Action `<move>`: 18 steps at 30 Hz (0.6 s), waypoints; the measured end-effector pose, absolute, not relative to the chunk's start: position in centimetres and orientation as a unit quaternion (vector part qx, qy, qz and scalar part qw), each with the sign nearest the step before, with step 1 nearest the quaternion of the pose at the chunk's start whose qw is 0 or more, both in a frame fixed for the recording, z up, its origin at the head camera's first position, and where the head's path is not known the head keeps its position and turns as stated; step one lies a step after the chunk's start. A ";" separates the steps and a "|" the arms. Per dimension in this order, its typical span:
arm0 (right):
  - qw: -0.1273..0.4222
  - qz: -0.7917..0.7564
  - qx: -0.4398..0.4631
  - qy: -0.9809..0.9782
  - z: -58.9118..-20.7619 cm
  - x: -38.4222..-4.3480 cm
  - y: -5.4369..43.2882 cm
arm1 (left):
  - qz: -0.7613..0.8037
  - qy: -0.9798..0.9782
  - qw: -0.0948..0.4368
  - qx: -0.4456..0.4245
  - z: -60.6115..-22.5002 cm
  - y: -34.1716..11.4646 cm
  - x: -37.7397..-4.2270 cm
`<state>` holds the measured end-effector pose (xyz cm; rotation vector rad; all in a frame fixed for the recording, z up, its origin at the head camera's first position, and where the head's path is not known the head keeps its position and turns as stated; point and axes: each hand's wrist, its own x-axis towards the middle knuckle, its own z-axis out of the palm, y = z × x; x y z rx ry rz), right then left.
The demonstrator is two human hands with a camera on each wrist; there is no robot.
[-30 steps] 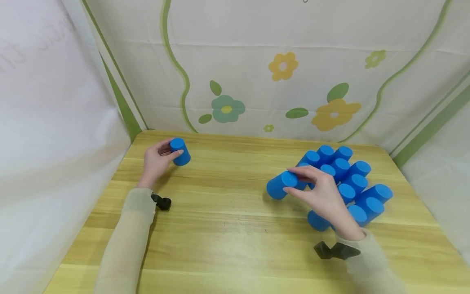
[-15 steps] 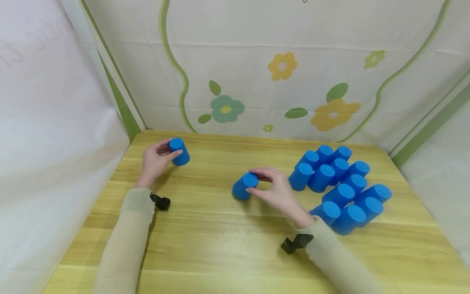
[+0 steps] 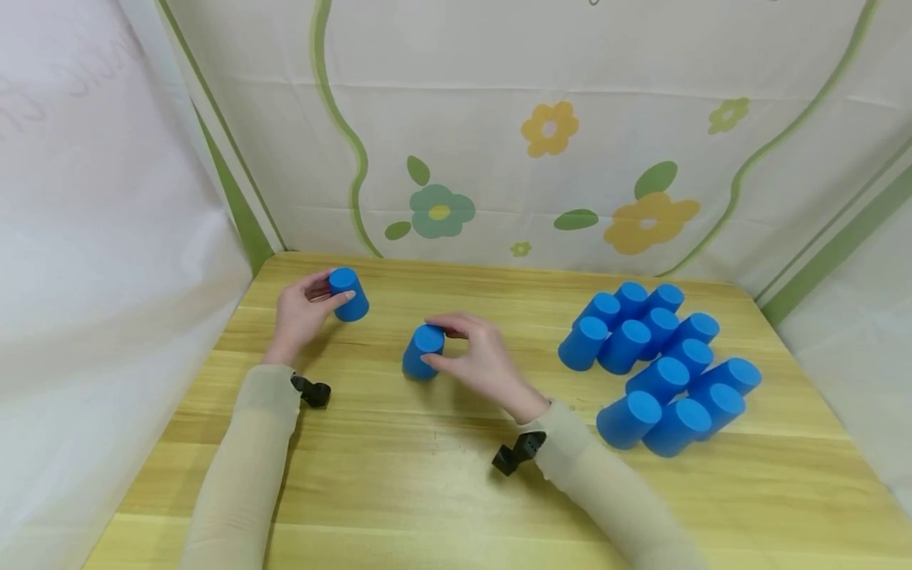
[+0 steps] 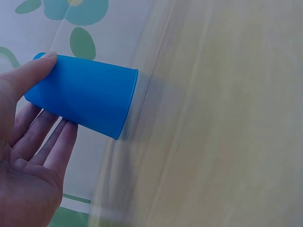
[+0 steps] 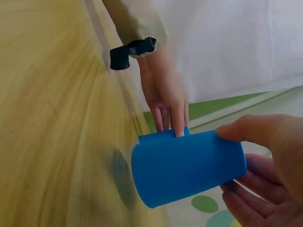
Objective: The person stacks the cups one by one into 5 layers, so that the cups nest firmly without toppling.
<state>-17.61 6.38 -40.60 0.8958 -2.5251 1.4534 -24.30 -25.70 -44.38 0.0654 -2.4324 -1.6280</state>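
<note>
My left hand [image 3: 301, 315] grips an upside-down blue cup [image 3: 350, 296] near the table's back left, thumb on one side and fingers on the other. In the left wrist view that cup [image 4: 85, 94] has its wide rim close to the wood. A second blue cup [image 3: 423, 353], also rim down, is pinched near its base by my right hand [image 3: 480, 360], to the right of and a little nearer than the first. In the right wrist view this cup [image 5: 189, 168] shows a gap between its rim and the table, and it partly hides the left hand's cup.
Several more upside-down blue cups [image 3: 625, 347] stand in a loose cluster on the right side of the wooden table [image 3: 427, 491]. A white curtain with printed flowers [image 3: 484, 71] hangs right behind the table's back edge. A black wrist camera sits on each sleeve.
My right hand has carried its cup leftward from the cluster to the middle of the table, closer to the left hand's cup. The left hand has stayed in place.
</note>
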 end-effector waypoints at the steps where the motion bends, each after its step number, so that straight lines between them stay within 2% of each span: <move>1: 0.048 0.474 0.298 -0.828 -40.5 -17.8 6.0 | -0.552 -0.827 0.106 0.022 -44.4 -25.7 -24.3; 9: 0.057 0.450 0.307 -0.837 -39.7 -20.6 3.4 | -0.556 -0.824 0.104 0.026 -44.1 -25.5 -24.3; 18: 0.036 0.441 0.267 -0.856 -40.0 -24.9 0.6 | -0.559 -0.822 0.102 0.029 -44.0 -25.6 -24.3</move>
